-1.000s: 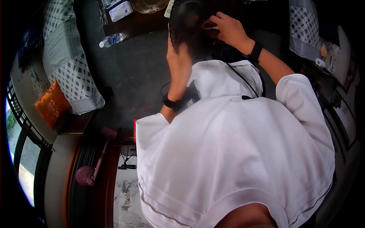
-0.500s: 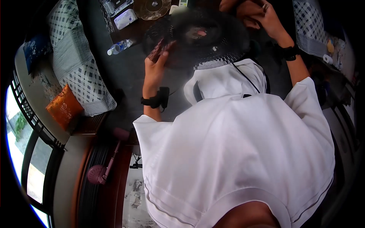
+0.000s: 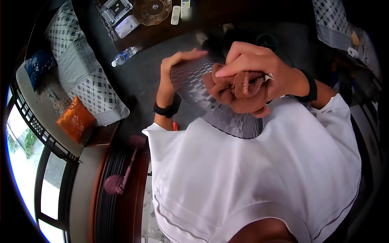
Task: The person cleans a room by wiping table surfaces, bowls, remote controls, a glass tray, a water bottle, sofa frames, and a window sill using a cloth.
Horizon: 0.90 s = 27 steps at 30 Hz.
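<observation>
A dark, see-through plate (image 3: 198, 87) with a faceted pattern is tilted close in front of my white shirt. My left hand (image 3: 174, 67) grips it by its left edge, with some of the fingers hidden behind it. A crumpled brown cloth (image 3: 239, 91) is bunched up in my right hand (image 3: 263, 67), whose fingers are closed round it. The cloth rests against the right part of the plate and covers much of that side.
On the dark table (image 3: 239, 12) at the top are a clear fluted dish (image 3: 152, 10), a glass tray (image 3: 115, 12), a tissue pack (image 3: 127, 26) and two remotes (image 3: 175, 15). A water bottle (image 3: 124, 56) lies near its corner. Left stands a bench with cushions (image 3: 75, 120).
The plate has come nearer my body and turned from lying broad and flat to a steep tilt. My right hand has brought the cloth down and left onto it.
</observation>
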Each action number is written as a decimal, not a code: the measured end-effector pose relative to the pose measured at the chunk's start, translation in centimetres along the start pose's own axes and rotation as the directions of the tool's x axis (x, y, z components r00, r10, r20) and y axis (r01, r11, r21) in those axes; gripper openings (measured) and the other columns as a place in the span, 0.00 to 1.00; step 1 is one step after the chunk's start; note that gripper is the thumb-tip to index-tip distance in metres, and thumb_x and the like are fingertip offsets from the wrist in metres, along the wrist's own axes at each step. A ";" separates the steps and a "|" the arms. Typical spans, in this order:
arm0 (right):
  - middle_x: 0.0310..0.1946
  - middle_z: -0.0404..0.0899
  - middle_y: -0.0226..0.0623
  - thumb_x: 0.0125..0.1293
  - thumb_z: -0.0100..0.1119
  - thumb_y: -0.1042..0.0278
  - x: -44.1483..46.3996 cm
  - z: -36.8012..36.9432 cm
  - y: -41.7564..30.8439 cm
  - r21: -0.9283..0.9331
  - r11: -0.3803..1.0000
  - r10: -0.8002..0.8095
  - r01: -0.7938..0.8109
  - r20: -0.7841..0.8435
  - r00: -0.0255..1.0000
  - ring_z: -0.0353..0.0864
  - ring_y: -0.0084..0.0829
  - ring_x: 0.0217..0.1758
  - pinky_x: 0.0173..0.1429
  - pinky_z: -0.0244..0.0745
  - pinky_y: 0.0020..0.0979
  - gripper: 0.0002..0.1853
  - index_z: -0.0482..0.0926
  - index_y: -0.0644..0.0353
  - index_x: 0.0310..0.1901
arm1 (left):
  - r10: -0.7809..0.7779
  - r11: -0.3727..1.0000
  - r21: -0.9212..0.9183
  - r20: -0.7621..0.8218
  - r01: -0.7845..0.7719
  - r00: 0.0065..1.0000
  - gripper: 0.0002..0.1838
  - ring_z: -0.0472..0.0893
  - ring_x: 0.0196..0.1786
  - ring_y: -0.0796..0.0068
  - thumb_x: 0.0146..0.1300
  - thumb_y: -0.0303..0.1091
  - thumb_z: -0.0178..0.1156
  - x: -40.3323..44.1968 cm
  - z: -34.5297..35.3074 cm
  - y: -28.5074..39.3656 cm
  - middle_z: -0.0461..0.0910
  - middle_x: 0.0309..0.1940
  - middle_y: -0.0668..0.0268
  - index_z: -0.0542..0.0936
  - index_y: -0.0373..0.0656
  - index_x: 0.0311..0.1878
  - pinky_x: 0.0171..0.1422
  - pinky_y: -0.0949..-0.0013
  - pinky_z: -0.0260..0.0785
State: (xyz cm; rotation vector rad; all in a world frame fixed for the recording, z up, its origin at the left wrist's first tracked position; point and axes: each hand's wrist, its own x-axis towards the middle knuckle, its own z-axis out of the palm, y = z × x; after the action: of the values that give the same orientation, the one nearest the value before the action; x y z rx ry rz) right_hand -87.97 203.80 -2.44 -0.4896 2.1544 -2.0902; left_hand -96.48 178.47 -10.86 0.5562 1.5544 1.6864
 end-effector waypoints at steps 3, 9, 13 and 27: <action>0.37 0.79 0.35 0.44 0.75 0.75 2.2 0.0 -0.5 -0.039 0.999 -0.023 0.024 0.025 0.999 0.79 0.33 0.39 0.44 0.76 0.30 0.29 0.84 0.56 0.54 | -0.025 0.992 0.124 0.117 0.011 0.993 0.12 0.86 0.44 0.72 0.61 0.25 0.62 1.7 0.4 3.2 0.89 0.46 0.55 0.84 0.31 0.47 0.74 0.64 0.67; 0.40 0.86 0.40 0.48 0.73 0.68 4.9 -1.2 2.8 -0.119 0.954 0.279 -0.274 0.024 0.960 0.84 0.41 0.39 0.46 0.79 0.34 0.26 0.82 0.57 0.53 | 0.042 0.941 0.330 0.122 -0.080 0.992 0.22 0.83 0.43 0.73 0.52 0.21 0.68 2.6 0.2 -0.1 0.87 0.44 0.57 0.82 0.35 0.54 0.52 0.69 0.75; 0.39 0.85 0.40 0.48 0.72 0.70 4.4 -2.3 2.2 -0.214 0.956 0.220 -0.198 0.083 0.972 0.84 0.41 0.40 0.44 0.79 0.34 0.24 0.81 0.59 0.50 | 0.045 0.864 0.484 0.203 -0.140 0.978 0.22 0.85 0.47 0.69 0.52 0.21 0.69 3.5 0.4 0.6 0.87 0.48 0.58 0.82 0.36 0.54 0.54 0.68 0.76; 0.32 0.75 0.32 0.34 0.78 0.71 0.0 0.2 -1.2 -0.185 0.982 -0.032 0.042 0.056 0.998 0.78 0.34 0.30 0.31 0.73 0.32 0.29 0.86 0.52 0.46 | -0.187 0.982 -0.002 0.111 0.188 0.976 0.25 0.82 0.59 0.70 0.64 0.31 0.60 4.9 1.2 0.6 0.84 0.57 0.57 0.78 0.37 0.65 0.65 0.68 0.72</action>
State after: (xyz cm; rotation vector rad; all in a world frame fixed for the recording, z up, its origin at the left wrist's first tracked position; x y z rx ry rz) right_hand -87.73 203.65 -1.28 -0.6007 2.3398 -1.8787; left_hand -98.72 182.99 -10.96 0.4719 1.4683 1.4976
